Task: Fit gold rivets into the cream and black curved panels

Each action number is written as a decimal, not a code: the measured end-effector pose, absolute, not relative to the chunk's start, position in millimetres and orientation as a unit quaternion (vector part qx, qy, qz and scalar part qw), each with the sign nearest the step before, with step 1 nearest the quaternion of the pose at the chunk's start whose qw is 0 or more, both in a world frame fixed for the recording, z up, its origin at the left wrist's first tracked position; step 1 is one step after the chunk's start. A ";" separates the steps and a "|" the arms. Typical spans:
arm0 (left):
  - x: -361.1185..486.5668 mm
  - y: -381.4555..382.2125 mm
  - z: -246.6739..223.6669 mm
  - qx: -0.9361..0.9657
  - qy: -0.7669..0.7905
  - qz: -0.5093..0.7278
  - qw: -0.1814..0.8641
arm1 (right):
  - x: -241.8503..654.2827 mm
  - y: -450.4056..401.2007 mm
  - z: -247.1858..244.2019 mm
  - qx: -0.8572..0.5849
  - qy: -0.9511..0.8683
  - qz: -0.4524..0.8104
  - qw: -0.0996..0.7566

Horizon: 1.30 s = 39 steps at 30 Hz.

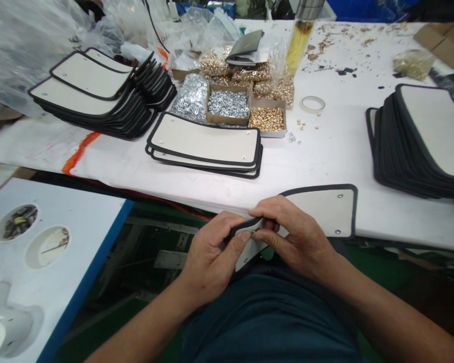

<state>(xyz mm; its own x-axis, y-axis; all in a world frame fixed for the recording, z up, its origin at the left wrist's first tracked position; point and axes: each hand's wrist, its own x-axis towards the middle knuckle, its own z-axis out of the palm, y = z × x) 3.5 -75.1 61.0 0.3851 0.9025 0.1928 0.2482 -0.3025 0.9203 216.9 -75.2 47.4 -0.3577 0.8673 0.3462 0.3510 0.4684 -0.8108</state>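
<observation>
Over my lap, at the table's front edge, my left hand (215,252) grips a pale panel (251,250) with black edging, its thumb pressed on the pale face. My right hand (293,234) pinches the same bent edge, thumb and fingers close to a tiny shiny metal piece (253,231) at the corner. Fingers partly hide that piece. Beyond my right hand, a pale panel part (321,212) with two metal eyelets lies on the table edge; whether it belongs to the held panel, I cannot tell.
Stacks of black-edged panels stand left (94,96), centre (206,138) and right (435,131). Small boxes hold silver rings (227,103) and gold eyelets (267,119), with bagged ones behind. A tape roll (313,104) lies nearby. A white machine (7,317) occupies the lower left.
</observation>
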 end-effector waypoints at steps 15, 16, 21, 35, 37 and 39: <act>4.8 -91.8 65.2 0.777 0.382 0.455 0.209 | 205.6 -87.0 65.1 -0.431 -0.783 0.207 0.398; 4.5 -92.6 66.1 0.781 0.379 0.453 0.202 | 205.2 -88.2 64.5 -0.430 -0.785 0.199 0.399; -2.1 -92.5 63.0 0.763 0.390 0.454 0.243 | 205.0 -88.4 67.2 -0.422 -0.785 0.180 0.416; -25.8 -33.1 69.8 0.424 0.591 0.479 0.491 | 201.6 -47.3 105.8 -0.408 -0.702 0.171 0.558; -42.5 6.8 84.5 0.384 0.581 0.518 0.498 | 211.5 -48.1 101.3 -0.406 -0.707 0.157 0.557; -61.6 49.7 97.4 0.377 0.582 0.532 0.486 | 227.5 -49.0 93.4 -0.422 -0.707 0.156 0.546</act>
<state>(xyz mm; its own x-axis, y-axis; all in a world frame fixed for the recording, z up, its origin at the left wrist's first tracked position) -61.6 49.7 97.4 -0.2434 0.9561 -0.1631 -0.0781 0.1482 0.9859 227.5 -49.0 93.4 -0.0467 0.7663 0.6408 0.4262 0.5955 -0.6810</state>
